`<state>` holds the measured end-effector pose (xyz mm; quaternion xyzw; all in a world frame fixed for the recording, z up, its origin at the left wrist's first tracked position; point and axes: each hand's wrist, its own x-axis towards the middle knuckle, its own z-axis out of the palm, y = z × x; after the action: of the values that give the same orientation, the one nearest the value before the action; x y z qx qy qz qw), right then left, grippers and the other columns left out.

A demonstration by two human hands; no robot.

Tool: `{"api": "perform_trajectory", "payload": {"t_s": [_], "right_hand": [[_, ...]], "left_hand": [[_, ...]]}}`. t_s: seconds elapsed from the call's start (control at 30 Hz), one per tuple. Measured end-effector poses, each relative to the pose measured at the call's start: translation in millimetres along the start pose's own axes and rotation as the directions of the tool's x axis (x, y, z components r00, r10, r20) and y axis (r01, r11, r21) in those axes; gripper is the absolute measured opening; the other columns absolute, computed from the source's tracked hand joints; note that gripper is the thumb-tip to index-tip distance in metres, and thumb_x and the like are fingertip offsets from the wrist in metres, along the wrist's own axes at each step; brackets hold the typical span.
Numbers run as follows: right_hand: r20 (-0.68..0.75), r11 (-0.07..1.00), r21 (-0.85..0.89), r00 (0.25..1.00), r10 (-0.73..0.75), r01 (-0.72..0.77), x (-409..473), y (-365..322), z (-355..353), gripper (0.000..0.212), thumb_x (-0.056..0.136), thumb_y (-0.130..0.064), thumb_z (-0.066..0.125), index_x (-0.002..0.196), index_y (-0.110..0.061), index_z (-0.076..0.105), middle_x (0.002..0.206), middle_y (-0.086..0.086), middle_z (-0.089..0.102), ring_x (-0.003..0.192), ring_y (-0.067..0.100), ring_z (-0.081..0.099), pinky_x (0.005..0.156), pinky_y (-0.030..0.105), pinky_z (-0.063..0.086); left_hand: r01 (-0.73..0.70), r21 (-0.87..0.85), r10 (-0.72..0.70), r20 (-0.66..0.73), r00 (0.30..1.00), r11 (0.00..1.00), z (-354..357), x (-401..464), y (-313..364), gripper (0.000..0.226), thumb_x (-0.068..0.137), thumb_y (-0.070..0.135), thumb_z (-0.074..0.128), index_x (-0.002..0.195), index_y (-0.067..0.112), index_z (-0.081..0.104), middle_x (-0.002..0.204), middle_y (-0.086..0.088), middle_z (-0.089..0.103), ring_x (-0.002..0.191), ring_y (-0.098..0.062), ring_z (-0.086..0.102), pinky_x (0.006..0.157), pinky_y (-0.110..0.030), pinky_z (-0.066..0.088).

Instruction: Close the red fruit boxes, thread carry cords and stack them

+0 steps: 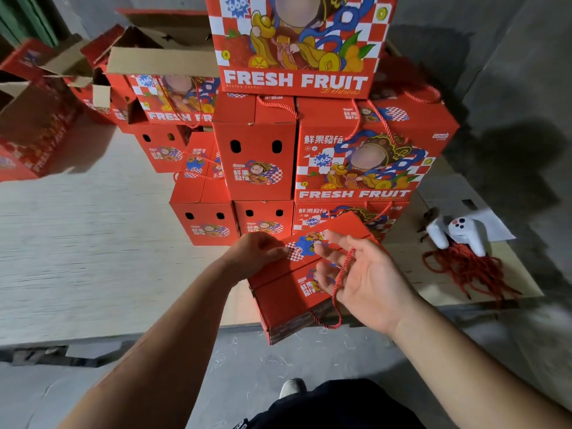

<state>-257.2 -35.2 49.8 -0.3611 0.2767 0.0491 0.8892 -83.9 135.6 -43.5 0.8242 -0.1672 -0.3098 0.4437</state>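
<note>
Pale board [77, 243] (grey concrete floor [247, 366]) bears stacked red boxes [257, 162].

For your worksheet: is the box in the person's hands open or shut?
Shut: the box has its top flaps folded flat, meeting along a seam.

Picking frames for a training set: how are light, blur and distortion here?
Head view: light is dim and uneven, with dark shadows on the wall right of the stacked boxes; wide-angle bending tilts the stack and edges; the floor board looks streaked with blur; the right hand and red cord stay fairly sharp.
</note>
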Motion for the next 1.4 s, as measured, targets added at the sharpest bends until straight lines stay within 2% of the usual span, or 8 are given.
{"api": "perform_trajectory", "payload": {"t_s": [0.13, 0.3, 0.5, 0.7, 0.9, 1.03, 1.2, 1.4], "right_hand": [[0.008, 1.000, -0.007, 1.000, -0.013, 0.013, 3, 6, 3, 0.047, 0.081, -0.034, 0.066, 0.123, -0.015, 0.069, 0.112, 0.012, 0.071, 0.085, 0.024, 0.068, 0.089, 0.040, 0.049], [-0.011, 0.998, -0.060, 1.000, 0.015, -0.016, 14, 16, 19, 0.045, 0.093, -0.046, 0.056, 0.119, -0.013, 0.071, 0.110, 0.010, 0.072, 0.092, 0.024, 0.066, 0.087, 0.037, 0.046], [0.112, 0.997, -0.068, 0.993, -0.040, 0.048, 27, -4, 59, 0.037, 0.097, -0.046, 0.059, 0.104, -0.014, 0.076, 0.100, 0.005, 0.073, 0.093, 0.017, 0.065, 0.087, 0.028, 0.047], [0.065, 0.989, 0.078, 0.989, -0.132, 0.127, 25, -48, 74, 0.026, 0.096, -0.042, 0.055, 0.076, -0.025, 0.052, 0.123, 0.001, 0.073, 0.128, 0.017, 0.060, 0.117, 0.039, 0.027], [0.172, 0.988, -0.021, 0.975, -0.145, 0.150, 18, -28, 84, 0.017, 0.083, -0.041, 0.060, 0.086, -0.025, 0.056, 0.128, 0.004, 0.070, 0.131, 0.014, 0.060, 0.120, 0.041, 0.020], [0.297, 0.982, 0.001, 0.937, -0.182, 0.190, 17, -39, 91, 0.020, 0.093, -0.041, 0.051, 0.096, -0.023, 0.057, 0.136, 0.005, 0.066, 0.136, 0.016, 0.056, 0.116, 0.038, 0.027], [0.274, 0.976, -0.123, 0.951, -0.142, 0.181, 10, -46, 103, 0.022, 0.098, -0.039, 0.046, 0.088, -0.021, 0.055, 0.123, 0.006, 0.070, 0.135, 0.015, 0.056, 0.120, 0.039, 0.024], [0.349, 0.944, -0.181, 0.916, -0.200, 0.275, 13, -49, 96, 0.018, 0.100, -0.034, 0.045, 0.101, -0.020, 0.057, 0.129, 0.006, 0.067, 0.137, 0.016, 0.054, 0.117, 0.036, 0.028]], "left_hand": [[-0.179, -0.003, 0.177, -0.115, 0.977, 0.984, 1, -5, 6, 0.030, 0.090, 0.024, 0.083, 0.110, 0.016, 0.062, 0.104, 0.003, 0.073, 0.102, -0.021, 0.070, 0.084, -0.038, 0.059], [-0.471, -0.357, 0.437, -0.176, 0.882, 0.806, 0, -45, 57, 0.021, 0.101, 0.035, 0.069, 0.105, 0.016, 0.060, 0.088, 0.002, 0.061, 0.081, -0.012, 0.058, 0.074, -0.030, 0.049], [-0.623, 0.162, 0.644, -0.170, 0.746, 0.765, -2, -85, 71, 0.028, 0.106, 0.040, 0.060, 0.127, 0.022, 0.057, 0.119, 0.011, 0.072, 0.114, -0.014, 0.069, 0.098, -0.050, 0.052], [-0.376, 0.082, 0.354, -0.566, 0.745, 0.923, -4, -92, 21, 0.055, 0.098, 0.049, 0.065, 0.145, 0.026, 0.047, 0.139, 0.009, 0.054, 0.127, -0.011, 0.054, 0.104, -0.034, 0.046], [-0.173, -0.428, 0.005, -0.366, 0.931, 0.887, 19, -99, -18, 0.045, 0.100, 0.030, 0.070, 0.143, 0.027, 0.054, 0.145, -0.001, 0.055, 0.134, -0.023, 0.056, 0.104, -0.044, 0.056], [-0.279, -0.555, 0.022, -0.424, 0.905, 0.784, 15, -98, -21, 0.030, 0.104, 0.020, 0.065, 0.129, 0.037, 0.063, 0.136, -0.007, 0.062, 0.124, -0.026, 0.064, 0.082, -0.032, 0.063], [-0.261, -0.596, -0.030, -0.433, 0.901, 0.759, 11, -96, -22, 0.032, 0.106, 0.020, 0.061, 0.134, 0.036, 0.061, 0.141, -0.006, 0.062, 0.127, -0.028, 0.064, 0.090, -0.043, 0.063], [-0.336, -0.516, 0.031, -0.511, 0.859, 0.788, 16, -96, -27, 0.043, 0.103, 0.031, 0.065, 0.142, 0.043, 0.053, 0.144, 0.016, 0.058, 0.121, 0.000, 0.063, 0.085, -0.019, 0.058]]}}
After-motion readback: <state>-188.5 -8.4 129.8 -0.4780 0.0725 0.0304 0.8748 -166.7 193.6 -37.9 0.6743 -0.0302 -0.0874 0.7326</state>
